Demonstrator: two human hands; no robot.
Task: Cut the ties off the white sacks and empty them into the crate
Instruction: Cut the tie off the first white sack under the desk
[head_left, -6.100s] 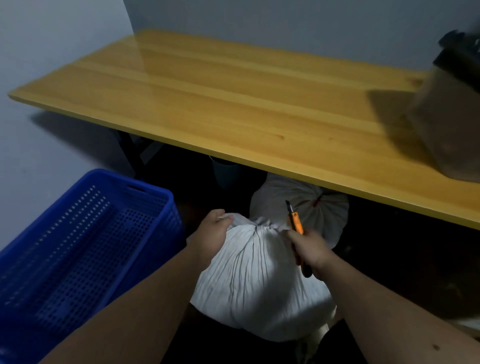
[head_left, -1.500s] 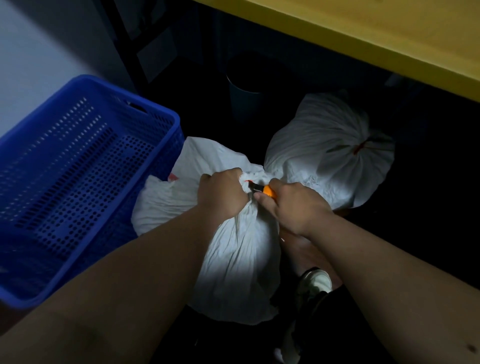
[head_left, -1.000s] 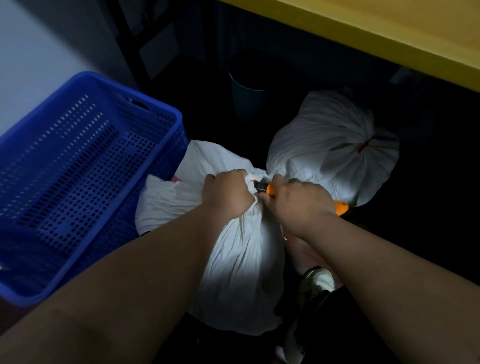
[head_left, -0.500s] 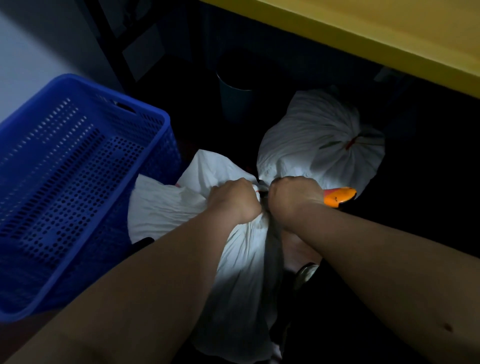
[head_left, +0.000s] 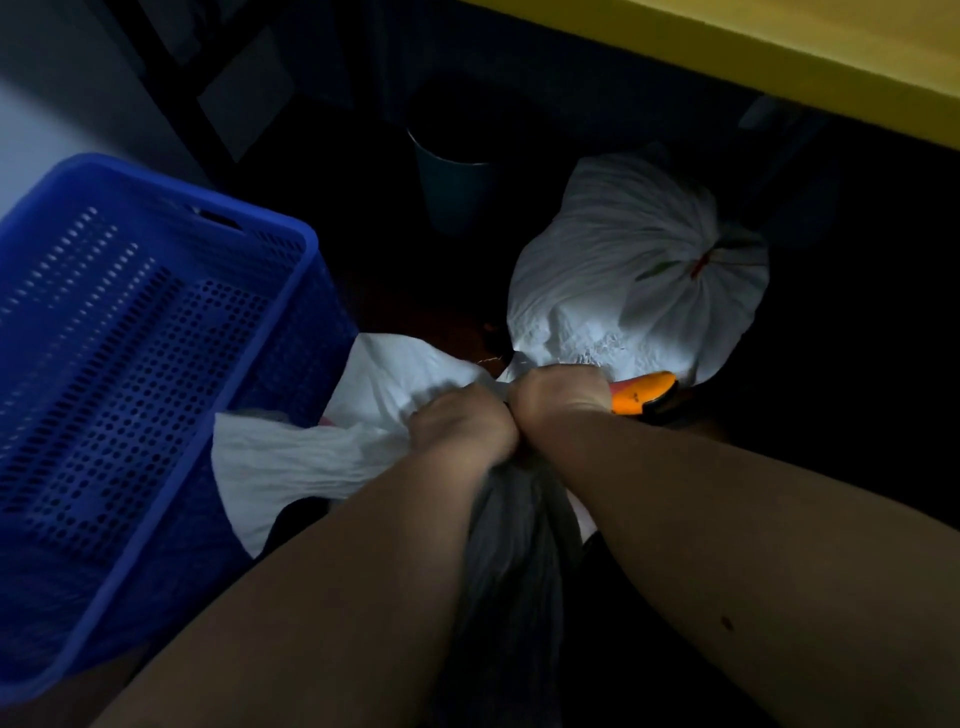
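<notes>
two fists sit tight together on the neck of the near white sack (head_left: 332, 457), low on the floor just beside the blue crate (head_left: 156, 332). the left hand (head_left: 465, 428) has its fingers curled around the bunched cloth. the right hand (head_left: 558, 397) is curled around an orange box cutter (head_left: 641, 397), and its orange end sticks out past the fist. the blade is hidden between the hands, so i cannot tell if the tie is cut yet.

the big worry is the blade. it works right next to the left fingers, and if it slips off the tie it could nick them. it could also rip the sack, and then the stuff inside might spill on the dark floor and not into the crate. it is very dim down here, which makes aiming harder.

a second white sack (head_left: 623, 291) waits behind, under the yellow table (head_left: 779, 47), with its red tie (head_left: 701, 262) on.
</notes>
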